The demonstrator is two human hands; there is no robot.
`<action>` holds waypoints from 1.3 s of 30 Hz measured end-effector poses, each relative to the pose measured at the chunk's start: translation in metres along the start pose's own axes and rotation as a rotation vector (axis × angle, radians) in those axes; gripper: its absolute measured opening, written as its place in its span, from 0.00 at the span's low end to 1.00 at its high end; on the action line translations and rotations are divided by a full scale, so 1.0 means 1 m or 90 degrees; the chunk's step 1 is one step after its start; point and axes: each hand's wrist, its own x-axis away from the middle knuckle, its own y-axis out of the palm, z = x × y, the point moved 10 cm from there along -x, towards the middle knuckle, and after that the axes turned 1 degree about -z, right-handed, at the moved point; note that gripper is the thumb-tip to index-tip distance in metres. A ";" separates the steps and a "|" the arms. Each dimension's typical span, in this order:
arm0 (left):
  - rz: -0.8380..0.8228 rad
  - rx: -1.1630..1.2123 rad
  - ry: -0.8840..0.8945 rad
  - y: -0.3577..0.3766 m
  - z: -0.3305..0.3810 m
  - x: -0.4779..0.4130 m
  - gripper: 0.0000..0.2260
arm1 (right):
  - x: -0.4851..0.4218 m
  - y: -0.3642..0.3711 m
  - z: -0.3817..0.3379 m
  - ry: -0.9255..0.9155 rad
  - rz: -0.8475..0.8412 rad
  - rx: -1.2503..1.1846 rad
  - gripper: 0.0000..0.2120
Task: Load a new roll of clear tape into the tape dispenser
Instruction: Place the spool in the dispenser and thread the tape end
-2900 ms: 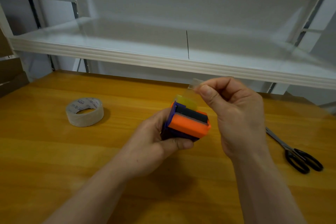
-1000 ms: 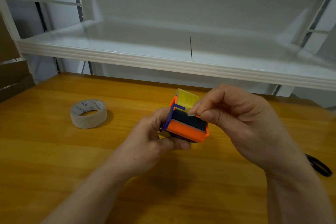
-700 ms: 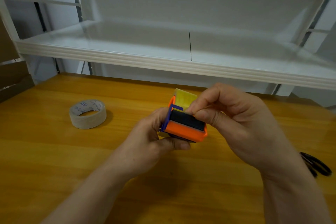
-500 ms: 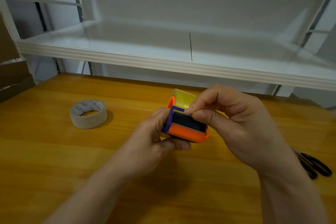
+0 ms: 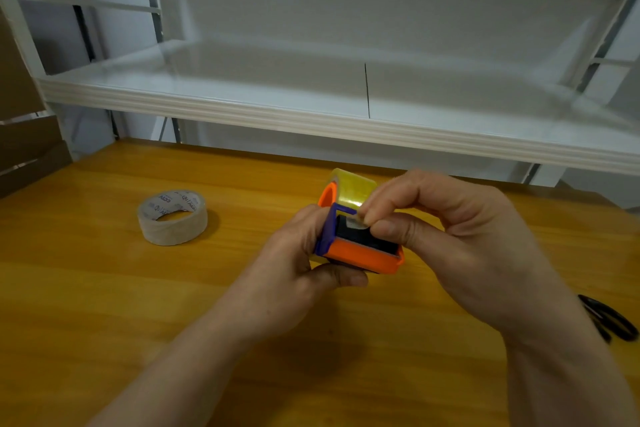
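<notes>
My left hand [image 5: 298, 263] is gripping the orange tape dispenser [image 5: 360, 253] above the table [image 5: 104, 288] — my right hand [image 5: 446, 236] is pinching the clear tape end [image 5: 355, 222] at its top, roll [image 5: 353, 189] seated just beyond my fingers

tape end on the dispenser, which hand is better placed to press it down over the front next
Right. The right hand already pinches the tape end above the dispenser front. The left hand is wrapped around its body, steadying it.
</notes>
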 end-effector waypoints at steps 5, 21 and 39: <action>0.023 0.015 -0.010 -0.004 -0.002 -0.001 0.15 | 0.000 0.002 0.000 0.005 0.001 0.011 0.03; 0.040 -0.090 0.016 -0.008 0.001 0.000 0.13 | -0.001 0.004 -0.001 -0.010 0.017 0.065 0.03; 0.152 -0.146 0.093 -0.031 0.016 0.003 0.13 | 0.004 0.005 -0.033 -0.142 0.192 0.139 0.07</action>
